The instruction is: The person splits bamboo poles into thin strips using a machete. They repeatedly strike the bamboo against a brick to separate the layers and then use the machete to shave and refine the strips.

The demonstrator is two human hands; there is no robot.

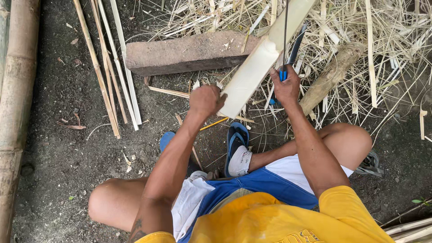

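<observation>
A pale, smooth split bamboo piece (261,63) is held slanted, long axis running from lower left up to upper right. Its near end is gripped by the closed left hand (206,100); a blue-handled knife (288,54) is clenched in the right hand (286,85) alongside, above the dirt ground (58,135).

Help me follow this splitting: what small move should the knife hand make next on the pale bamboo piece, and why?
Probably press the blue-handled knife further down along the pale split bamboo piece: the right hand grips the handle with the blade against it, while the left hand steadies the lower end.

ground: dark bare soil (63,171) | straw litter (360,27) top right | brick (184,51) | bamboo pole (15,99) left | daylight
</observation>
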